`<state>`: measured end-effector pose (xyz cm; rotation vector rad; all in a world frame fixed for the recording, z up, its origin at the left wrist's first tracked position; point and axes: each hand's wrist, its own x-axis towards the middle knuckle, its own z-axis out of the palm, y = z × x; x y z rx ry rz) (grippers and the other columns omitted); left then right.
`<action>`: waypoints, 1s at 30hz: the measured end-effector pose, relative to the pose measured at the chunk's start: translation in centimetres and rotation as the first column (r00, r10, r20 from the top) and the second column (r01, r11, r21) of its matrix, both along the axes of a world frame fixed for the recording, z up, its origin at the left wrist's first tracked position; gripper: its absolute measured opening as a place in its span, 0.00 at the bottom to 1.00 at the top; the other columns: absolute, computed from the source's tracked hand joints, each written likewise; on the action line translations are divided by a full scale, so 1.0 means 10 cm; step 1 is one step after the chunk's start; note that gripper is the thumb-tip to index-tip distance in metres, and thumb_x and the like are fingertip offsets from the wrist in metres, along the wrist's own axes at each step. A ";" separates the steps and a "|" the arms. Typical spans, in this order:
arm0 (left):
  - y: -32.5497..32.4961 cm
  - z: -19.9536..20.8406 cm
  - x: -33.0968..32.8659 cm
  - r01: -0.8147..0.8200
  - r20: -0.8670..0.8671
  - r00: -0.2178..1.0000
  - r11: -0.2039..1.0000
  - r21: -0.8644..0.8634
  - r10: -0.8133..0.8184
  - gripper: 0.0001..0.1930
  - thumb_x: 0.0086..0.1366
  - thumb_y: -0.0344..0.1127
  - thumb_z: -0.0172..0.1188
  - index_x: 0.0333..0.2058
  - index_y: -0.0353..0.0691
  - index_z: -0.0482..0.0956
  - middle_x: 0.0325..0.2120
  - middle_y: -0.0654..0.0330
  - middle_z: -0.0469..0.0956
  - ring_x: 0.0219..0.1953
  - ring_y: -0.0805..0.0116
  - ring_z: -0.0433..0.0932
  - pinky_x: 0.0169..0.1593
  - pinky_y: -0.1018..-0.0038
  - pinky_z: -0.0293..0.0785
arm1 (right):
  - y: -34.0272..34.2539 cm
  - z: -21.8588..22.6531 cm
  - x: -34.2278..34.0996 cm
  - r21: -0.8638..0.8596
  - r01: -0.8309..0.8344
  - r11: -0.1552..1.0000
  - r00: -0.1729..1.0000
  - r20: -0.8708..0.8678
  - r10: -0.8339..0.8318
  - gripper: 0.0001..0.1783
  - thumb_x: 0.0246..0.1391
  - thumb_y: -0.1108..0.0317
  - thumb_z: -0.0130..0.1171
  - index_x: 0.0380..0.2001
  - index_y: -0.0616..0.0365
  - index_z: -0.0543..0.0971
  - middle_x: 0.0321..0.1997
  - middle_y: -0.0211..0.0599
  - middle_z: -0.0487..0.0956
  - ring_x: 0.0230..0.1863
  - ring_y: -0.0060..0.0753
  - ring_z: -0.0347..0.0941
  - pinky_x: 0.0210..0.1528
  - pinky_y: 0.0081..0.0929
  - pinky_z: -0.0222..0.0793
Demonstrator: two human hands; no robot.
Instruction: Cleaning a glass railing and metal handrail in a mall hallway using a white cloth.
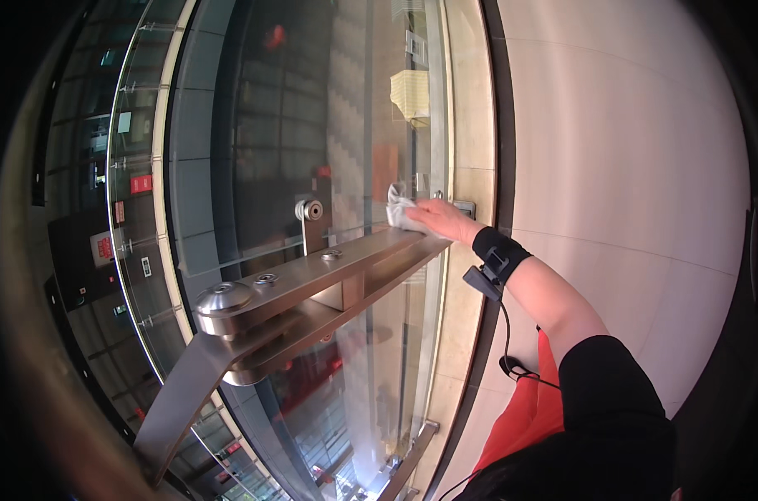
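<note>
My right hand (447,220) reaches in from the lower right with a crumpled white cloth (401,210) under its fingers. The cloth lies at the far end of a brushed-steel bracket (354,250), against the glass panel (270,142); it is slightly blurred. Two parallel bars form the bracket, joined at the near end by a round bolt cap (223,296). A strap with a small black device (497,259) sits on my right wrist, a cable hanging from it. My left hand is out of the picture.
A round glass fitting (311,210) stands beside the bracket. A flat steel arm (179,401) slopes down from the bolt cap. Pale tiles (613,192) fill the right side. Beyond the glass, a curved railing (112,167) runs along the left. Another steel bracket (412,459) shows lower down.
</note>
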<state>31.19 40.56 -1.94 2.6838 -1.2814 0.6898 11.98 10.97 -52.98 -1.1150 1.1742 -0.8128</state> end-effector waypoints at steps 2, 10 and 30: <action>-0.04 -0.03 -0.01 0.023 -0.014 1.000 1.000 -0.004 -0.023 0.28 0.65 0.55 0.38 0.36 0.32 0.74 0.23 0.54 0.76 0.23 0.65 0.73 0.26 0.69 0.66 | 0.07 -0.69 -0.01 -0.042 0.110 0.993 0.988 -0.103 -0.114 0.27 0.57 0.44 0.43 0.33 0.58 0.77 0.34 0.49 0.77 0.37 0.54 0.73 0.42 0.42 0.66; -0.05 0.01 0.01 0.011 0.011 1.000 1.000 -0.014 -0.011 0.26 0.65 0.53 0.41 0.36 0.32 0.74 0.23 0.54 0.76 0.23 0.66 0.73 0.26 0.70 0.66 | 0.43 -0.89 0.23 0.193 0.544 0.817 0.837 -0.193 -0.512 0.28 0.55 0.44 0.47 0.40 0.60 0.77 0.39 0.55 0.78 0.44 0.55 0.72 0.46 0.41 0.67; 0.21 0.08 -0.12 0.035 -0.069 0.997 0.989 -0.144 -0.045 0.23 0.64 0.51 0.48 0.35 0.32 0.75 0.23 0.56 0.77 0.23 0.68 0.73 0.26 0.72 0.67 | 0.96 0.57 1.13 0.789 -0.033 0.613 -0.365 0.562 -0.743 0.25 0.65 0.48 0.34 0.52 0.53 0.67 0.52 0.32 0.73 0.52 0.35 0.70 0.54 0.35 0.69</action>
